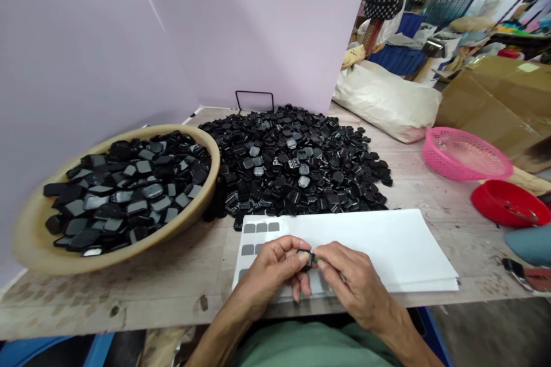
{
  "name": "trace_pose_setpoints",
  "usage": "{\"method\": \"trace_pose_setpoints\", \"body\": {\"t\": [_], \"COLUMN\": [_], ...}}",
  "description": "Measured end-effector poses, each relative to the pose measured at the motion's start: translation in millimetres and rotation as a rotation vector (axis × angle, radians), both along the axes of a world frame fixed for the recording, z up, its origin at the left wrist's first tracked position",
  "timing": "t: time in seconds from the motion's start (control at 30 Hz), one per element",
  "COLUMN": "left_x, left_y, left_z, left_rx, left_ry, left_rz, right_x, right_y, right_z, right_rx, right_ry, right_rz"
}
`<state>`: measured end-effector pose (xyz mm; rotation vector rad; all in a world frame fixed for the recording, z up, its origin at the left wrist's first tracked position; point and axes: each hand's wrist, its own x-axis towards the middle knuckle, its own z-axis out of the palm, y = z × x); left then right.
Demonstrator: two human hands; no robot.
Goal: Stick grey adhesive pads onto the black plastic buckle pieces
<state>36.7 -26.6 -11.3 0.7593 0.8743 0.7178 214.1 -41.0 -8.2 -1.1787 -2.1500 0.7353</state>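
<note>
My left hand (282,264) pinches a small black rounded-square piece (306,260) between thumb and fingers, above the white paper sheets (365,246). My right hand (355,275) is closed, its thumb and fingertips meeting at the right edge of that piece; whatever lies between them is too small to tell. Grey rounded-square stickers (262,227) sit in rows at the left of the top sheet, some covered by my left hand. Beyond the paper is a large pile of similar black pieces (301,155), several showing pale or printed faces.
A tan basin (189,226) of black pieces with grey faces stands at left. A pink basket (467,155), a red bowl (508,203) and a watch-like strap (531,278) lie at right. Behind them are a white sack (387,100) and a cardboard box (499,103). A lilac wall (172,34) closes the back.
</note>
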Motion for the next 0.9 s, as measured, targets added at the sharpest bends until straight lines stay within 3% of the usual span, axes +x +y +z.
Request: {"method": "trace_pose_setpoints", "body": {"t": [0.13, 0.27, 0.37, 0.47, 0.67, 0.9], "left_x": [-7, -34, -55, -62, -51, -54], "left_y": [1, 5, 7, 6, -2, -2], "left_z": [-3.2, 7.5, 12.4, 5.6, -15.6, -18.6], "left_rx": [0.097, 0.213, 0.225, 0.228, 0.305, 0.326], "left_ry": [0.123, 0.341, 0.403, 0.436, 0.509, 0.544], "left_rz": [0.059, 0.307, 0.435, 0.404, 0.31, 0.271], "right_x": [-1, 10, 11, -3, -44, -66], "right_y": [2, 8, 10, 10, 13, 11], "right_z": [-4.2, -9.2, -8.4, -5.1, -5.1, -10.6], "right_rx": [0.088, 0.132, 0.054, 0.007, 0.115, 0.151], "right_ry": [-0.139, -0.267, -0.299, -0.372, -0.595, -0.643], "right_rz": [-0.044, -0.233, -0.238, -0.179, -0.141, -0.137]}}
